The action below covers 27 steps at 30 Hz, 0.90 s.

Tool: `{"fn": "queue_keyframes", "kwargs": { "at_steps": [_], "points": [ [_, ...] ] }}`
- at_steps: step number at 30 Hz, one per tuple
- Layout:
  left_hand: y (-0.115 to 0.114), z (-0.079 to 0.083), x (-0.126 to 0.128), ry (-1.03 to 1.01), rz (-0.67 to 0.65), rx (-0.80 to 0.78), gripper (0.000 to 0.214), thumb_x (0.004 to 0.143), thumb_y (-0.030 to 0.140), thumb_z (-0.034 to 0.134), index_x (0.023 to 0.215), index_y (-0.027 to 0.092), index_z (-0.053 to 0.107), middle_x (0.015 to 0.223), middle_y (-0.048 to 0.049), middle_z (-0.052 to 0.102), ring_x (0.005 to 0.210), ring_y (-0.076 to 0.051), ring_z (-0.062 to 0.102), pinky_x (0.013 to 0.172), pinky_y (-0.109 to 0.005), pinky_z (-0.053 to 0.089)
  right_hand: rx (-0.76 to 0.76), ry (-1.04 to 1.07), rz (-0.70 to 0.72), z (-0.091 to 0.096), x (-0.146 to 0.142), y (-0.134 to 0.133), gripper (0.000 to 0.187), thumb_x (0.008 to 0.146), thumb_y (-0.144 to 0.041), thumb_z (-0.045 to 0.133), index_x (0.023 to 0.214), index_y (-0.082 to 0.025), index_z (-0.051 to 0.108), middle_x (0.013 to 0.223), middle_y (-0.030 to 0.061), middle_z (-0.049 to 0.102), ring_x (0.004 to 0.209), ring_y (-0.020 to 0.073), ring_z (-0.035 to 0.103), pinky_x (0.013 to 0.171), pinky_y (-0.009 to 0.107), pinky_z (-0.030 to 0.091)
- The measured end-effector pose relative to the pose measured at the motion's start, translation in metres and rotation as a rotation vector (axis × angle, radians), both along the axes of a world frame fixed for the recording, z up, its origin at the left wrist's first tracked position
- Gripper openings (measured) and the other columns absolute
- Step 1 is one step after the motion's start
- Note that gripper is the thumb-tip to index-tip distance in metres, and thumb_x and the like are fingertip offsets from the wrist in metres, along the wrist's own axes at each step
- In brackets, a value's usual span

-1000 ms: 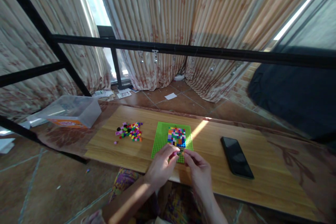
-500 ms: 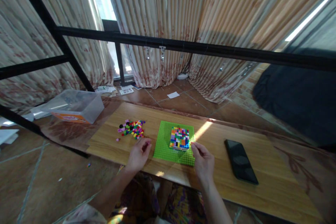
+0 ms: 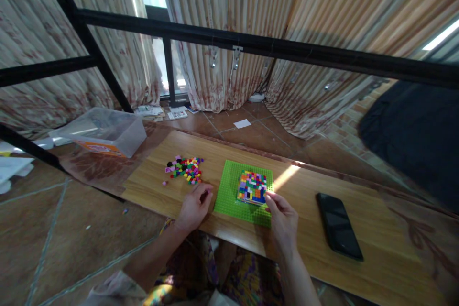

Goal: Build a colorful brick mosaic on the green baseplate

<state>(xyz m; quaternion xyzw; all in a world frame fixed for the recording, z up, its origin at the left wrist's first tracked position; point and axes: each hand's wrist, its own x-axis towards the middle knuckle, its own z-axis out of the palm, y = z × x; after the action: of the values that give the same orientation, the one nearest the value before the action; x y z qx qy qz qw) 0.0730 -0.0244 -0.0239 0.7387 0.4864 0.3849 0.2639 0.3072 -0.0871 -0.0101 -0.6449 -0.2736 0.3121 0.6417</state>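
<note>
A square block of many-coloured toy bricks (image 3: 252, 186) sits on a green studded baseplate (image 3: 225, 201). My right hand (image 3: 285, 217) is closed in a pinch at the block's near right corner, where its fingertips seem to touch; anything between them is too small to make out. To the left of the baseplate, my left hand (image 3: 195, 206) rests low over the table with thumb and forefinger pinched. A small pinkish-purple brick (image 3: 208, 192) shows at those fingertips. Beyond this hand lies a loose pile of small coloured bricks (image 3: 186, 169).
The wooden table (image 3: 154, 191) also bears a black phone (image 3: 339, 226) on the right. A clear plastic box (image 3: 122, 136) stands past the left end. Across the back runs a black metal bar (image 3: 251, 40) before curtains. One pink brick (image 3: 164, 182) lies apart from the pile.
My right hand has moved in to the block's near right corner. The left hand keeps its pinch beside the baseplate. The whole view has shifted slightly as my head turned.
</note>
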Motion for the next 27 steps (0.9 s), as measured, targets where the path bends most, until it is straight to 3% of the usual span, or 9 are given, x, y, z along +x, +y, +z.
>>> {"fn": "queue_keyframes", "kwargs": {
  "at_steps": [17,27],
  "points": [
    [-0.002,0.004,0.001,-0.003,-0.012,-0.008,0.012,0.086,0.022,0.050,0.092,0.020,0.061,0.090,-0.0040,0.064,0.085,-0.016,0.061,0.078,-0.029,0.049,-0.020,0.053,-0.014,0.004,0.003,0.007,0.033,0.061,-0.040,0.077,0.081,-0.015,0.073,0.080,0.0052,0.071,0.066,0.0141,0.061,0.058,0.025,0.049],
    [-0.002,0.002,0.000,0.018,-0.010,0.017,0.013,0.087,0.022,0.050,0.094,0.020,0.060,0.089,-0.0030,0.064,0.085,-0.016,0.060,0.077,-0.027,0.049,0.012,0.112,-0.088,0.005,-0.009,0.008,0.028,0.062,-0.040,0.076,0.075,-0.015,0.071,0.070,0.0019,0.068,0.064,0.0128,0.059,0.055,0.023,0.048]
  ]
}}
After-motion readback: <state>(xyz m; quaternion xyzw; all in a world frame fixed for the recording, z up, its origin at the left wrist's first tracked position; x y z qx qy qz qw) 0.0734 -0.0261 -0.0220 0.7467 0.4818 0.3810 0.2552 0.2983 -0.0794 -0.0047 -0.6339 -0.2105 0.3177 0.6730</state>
